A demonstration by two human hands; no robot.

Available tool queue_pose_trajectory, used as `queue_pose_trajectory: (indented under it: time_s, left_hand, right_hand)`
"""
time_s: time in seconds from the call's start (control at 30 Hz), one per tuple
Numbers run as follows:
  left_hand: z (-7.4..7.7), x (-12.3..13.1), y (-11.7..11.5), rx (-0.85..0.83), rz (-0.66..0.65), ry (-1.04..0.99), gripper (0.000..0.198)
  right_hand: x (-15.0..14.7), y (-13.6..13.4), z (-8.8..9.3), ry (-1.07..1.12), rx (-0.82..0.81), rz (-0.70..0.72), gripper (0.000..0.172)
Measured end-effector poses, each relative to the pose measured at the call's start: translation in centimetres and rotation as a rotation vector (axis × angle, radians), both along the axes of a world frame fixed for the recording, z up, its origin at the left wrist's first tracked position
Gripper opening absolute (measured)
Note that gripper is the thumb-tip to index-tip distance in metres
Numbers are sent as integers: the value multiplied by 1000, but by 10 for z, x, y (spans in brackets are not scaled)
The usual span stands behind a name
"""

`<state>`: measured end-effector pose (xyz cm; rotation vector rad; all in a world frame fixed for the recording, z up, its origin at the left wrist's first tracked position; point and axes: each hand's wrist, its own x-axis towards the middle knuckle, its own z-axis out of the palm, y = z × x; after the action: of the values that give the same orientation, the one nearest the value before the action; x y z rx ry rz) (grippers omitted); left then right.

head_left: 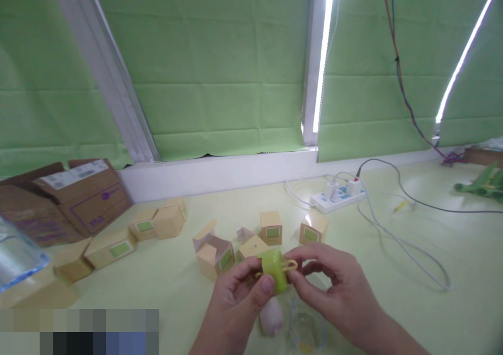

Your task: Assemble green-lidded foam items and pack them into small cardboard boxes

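My left hand (pixel 239 297) and my right hand (pixel 334 287) meet over the table's near edge and together hold a small lime-green plastic piece (pixel 274 269). The left thumb and fingers pinch its green body. The right fingers pinch a thin yellowish loop (pixel 290 264) sticking out of its side. Just below the hands lie a pale pink rounded object (pixel 271 318) and a clear plastic wrapper or tray (pixel 306 329). An open tan box (pixel 214 253) stands just behind the left hand.
Several small tan boxes with green labels (pixel 271 226) are scattered across the pale green table (pixel 451 250). A brown shipping carton (pixel 84 192) sits at far left, a clear container (pixel 18 255) beside it. A white power strip (pixel 338 195) with cables lies at back right.
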<state>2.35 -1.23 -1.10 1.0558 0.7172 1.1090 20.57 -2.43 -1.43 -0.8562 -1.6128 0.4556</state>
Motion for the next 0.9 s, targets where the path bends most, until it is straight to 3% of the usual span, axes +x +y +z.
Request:
queue_pose_trajectory:
  time_s: [0.33,0.6,0.9]
  left_hand:
    - [8,1,0,23,-4,-16,29]
    - [-2,-1,1,55,-29,-21,25]
    - [0,-4,1,75,-46,39,22]
  right_hand:
    - [12,1,8,-178,117,24,19]
    - [5,0,2,-84,109,-21,12]
    - [0,0,-3,55,-162,78,8]
